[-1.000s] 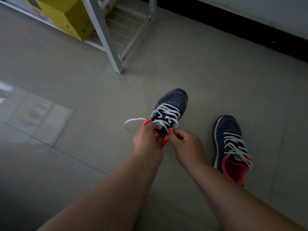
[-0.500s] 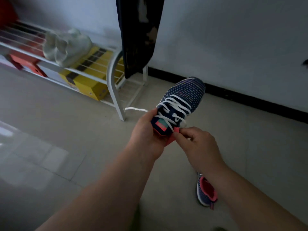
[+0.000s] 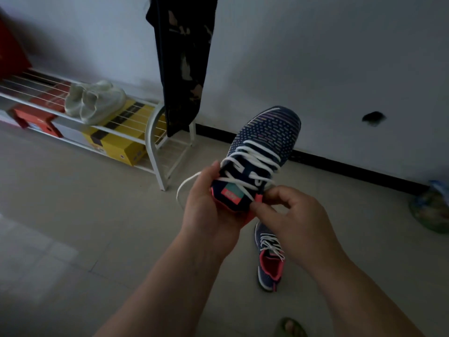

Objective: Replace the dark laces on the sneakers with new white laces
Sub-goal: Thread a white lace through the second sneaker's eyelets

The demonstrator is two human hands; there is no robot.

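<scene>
Left hand (image 3: 209, 212) grips raised sneaker (image 3: 257, 161) heel. Right hand (image 3: 291, 215) beside it, maybe pinching white lace (image 3: 252, 152). Other sneaker (image 3: 269, 259) below, on floor.

both forearms are bare, with no sleeves in view. the left hand (image 3: 209, 215) and right hand (image 3: 295, 218) wear no gloves. a green sandal (image 3: 290, 328) covers one foot.
</scene>
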